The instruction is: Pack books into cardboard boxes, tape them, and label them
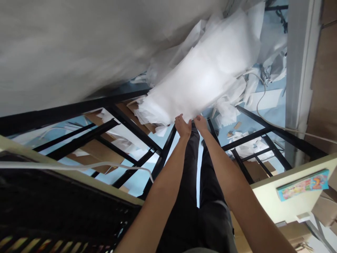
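Note:
Both hands are at the near edge of a stack of thin white sheets [195,80], which look like soft packing foam or paper. My left hand [183,126] has its fingers curled at that edge, thumb toward the right hand. Just beside it, my right hand [200,123] pinches the same edge between thumb and fingertips. The sheets slope up and away to the right, with layered ends showing at the left. What lies under the fingertips is partly hidden.
Black metal frame bars [134,126] run on both sides of my legs. A large pale sheet [65,45] covers the upper left. Cardboard [96,154] and white scraps [247,142] lie on the blue floor. A pale cable [263,95] crosses at right. A colourful packet [302,184] rests on a light board.

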A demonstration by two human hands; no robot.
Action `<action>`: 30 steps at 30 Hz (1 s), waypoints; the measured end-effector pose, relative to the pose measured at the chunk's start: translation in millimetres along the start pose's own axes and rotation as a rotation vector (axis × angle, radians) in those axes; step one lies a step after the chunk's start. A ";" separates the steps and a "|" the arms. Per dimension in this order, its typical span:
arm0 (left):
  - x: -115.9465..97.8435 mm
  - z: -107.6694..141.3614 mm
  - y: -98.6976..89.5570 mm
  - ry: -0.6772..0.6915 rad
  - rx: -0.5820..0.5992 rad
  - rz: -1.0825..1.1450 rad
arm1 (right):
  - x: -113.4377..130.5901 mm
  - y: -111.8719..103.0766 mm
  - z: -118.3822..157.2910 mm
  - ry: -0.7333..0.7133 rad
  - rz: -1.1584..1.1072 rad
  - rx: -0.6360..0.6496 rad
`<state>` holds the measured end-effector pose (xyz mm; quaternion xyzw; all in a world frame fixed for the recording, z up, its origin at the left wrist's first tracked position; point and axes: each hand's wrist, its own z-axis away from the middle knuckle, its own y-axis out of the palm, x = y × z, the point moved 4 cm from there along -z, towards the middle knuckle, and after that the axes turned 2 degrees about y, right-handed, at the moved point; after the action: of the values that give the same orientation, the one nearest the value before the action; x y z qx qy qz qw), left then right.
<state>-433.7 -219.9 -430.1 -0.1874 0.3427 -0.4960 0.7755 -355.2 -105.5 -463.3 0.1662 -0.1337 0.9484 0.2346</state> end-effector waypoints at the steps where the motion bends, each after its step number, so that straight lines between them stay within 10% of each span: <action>1: -6.6 -5.1 0.7 0.056 0.008 -0.036 | 1.2 -2.5 -1.0 0.010 0.027 -0.032; 9: -21.2 -35.3 15.5 0.084 0.180 -0.149 | 9.4 -15.4 2.0 0.072 0.137 -0.136; 20: -55.3 26.6 -15.2 0.103 0.030 0.309 | 46.0 -18.1 53.1 0.032 0.146 -0.261; 26: -109.3 85.9 -54.0 0.213 0.111 0.703 | 99.1 -70.9 113.0 -0.345 0.257 -0.553; 30: -144.7 115.8 -102.6 0.293 0.320 0.929 | 138.1 -125.1 189.5 -0.634 0.560 -0.528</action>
<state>-455.9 -140.6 -235.0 0.1771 0.4146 -0.1665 0.8769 -361.4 -6.2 -216.9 0.3390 -0.4735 0.8116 -0.0471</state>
